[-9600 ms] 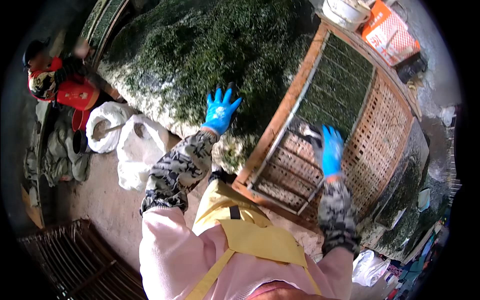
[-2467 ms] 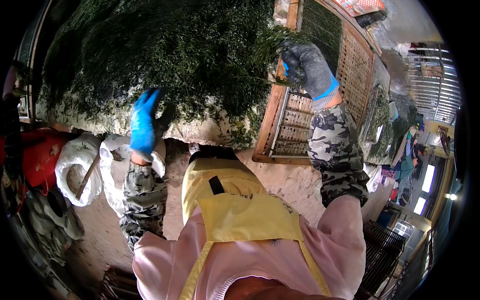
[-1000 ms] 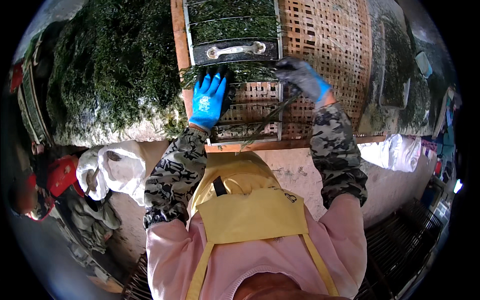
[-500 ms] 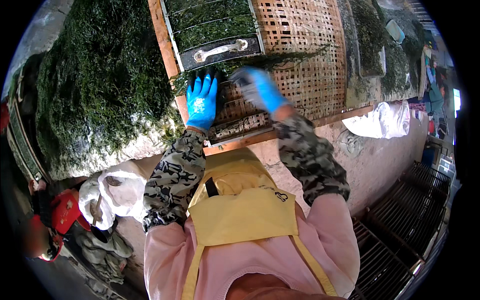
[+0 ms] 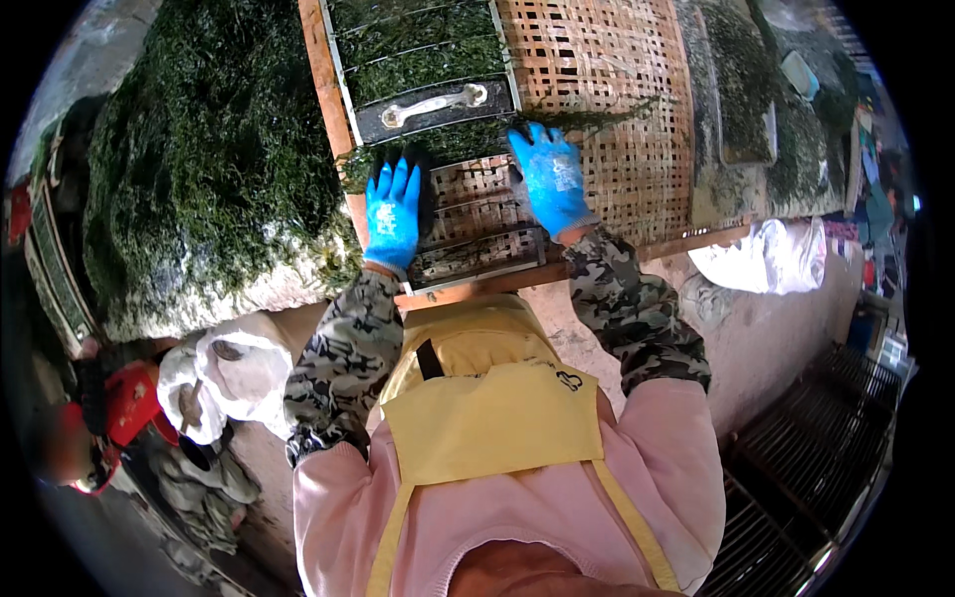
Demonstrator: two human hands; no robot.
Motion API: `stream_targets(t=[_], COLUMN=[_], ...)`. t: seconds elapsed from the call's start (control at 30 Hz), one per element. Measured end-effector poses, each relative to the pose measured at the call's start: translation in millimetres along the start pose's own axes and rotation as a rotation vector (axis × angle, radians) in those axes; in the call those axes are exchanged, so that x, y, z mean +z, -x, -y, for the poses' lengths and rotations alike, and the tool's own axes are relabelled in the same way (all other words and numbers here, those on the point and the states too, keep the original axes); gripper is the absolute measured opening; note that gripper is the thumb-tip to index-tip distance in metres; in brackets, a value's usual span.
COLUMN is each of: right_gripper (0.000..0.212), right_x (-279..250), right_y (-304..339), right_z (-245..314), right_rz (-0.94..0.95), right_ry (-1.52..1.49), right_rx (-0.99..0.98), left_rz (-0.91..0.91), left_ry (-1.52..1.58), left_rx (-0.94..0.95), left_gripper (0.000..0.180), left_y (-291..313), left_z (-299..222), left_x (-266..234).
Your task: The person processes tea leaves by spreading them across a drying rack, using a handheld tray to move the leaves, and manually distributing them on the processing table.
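Note:
Green seaweed lies in a long metal-edged frame with thin crossbars and a dark end plate carrying a white handle. My left hand, in a blue glove with dark palm, lies by the frame's left side, fingers stretched towards the seaweed just below the plate. At the right side is my right hand in a matching glove, its fingers stretched out and touching the seaweed's edge. Between the hands the frame's near cells show bare woven mat. Both palms are hidden.
A large seaweed heap rises at the left. Another seaweed-covered tray lies at the right. White sacks hang at the near left, and a white bag at the right. Slatted racks stand lower right. A person in red is at far left.
My right hand has moved right from the seaweed strip's middle to the frame's right side, its fingers now stretched. My left hand stays nearly in place.

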State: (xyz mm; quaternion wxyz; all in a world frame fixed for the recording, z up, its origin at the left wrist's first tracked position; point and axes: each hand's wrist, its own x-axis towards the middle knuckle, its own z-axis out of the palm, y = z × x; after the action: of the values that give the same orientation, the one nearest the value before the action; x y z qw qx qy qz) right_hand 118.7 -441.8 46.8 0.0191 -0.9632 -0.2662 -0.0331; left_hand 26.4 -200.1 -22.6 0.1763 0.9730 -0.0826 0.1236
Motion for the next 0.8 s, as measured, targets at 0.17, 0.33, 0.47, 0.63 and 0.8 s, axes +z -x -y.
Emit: stream_targets(t=[0.17,0.33,0.47,0.63,0.8], right_gripper=[0.045,0.027,0.028,0.029,0.017], right_x=[1,61,-28,3,-3], right_y=[-13,-11,-33,-27,-22], right_z=[-5,-57,-52,-73,0], right_rz=[0.219,-0.007,-0.098,-0.123,0.014], right_ry=[0.042,-0.284,-0.499,-1.227,-1.406], right_rx=[-0.042,-0.192,-0.035,0.388,0.027], left_rz=[-0.029,-0.036,-0.023,-0.125,-0.052], left_ry=[-0.018,-0.067,-0.091,-0.006,-0.151], left_rx=[-0.008,0.015,-0.056,0.021,0.017], left_gripper=[0.052,0.053,0.051,0.051,0.051], left_y=[-7,-8,-2,-10,-23], left_z=[-1,-3,-3,-28,-56], left_x=[-3,0,0,-5,36])
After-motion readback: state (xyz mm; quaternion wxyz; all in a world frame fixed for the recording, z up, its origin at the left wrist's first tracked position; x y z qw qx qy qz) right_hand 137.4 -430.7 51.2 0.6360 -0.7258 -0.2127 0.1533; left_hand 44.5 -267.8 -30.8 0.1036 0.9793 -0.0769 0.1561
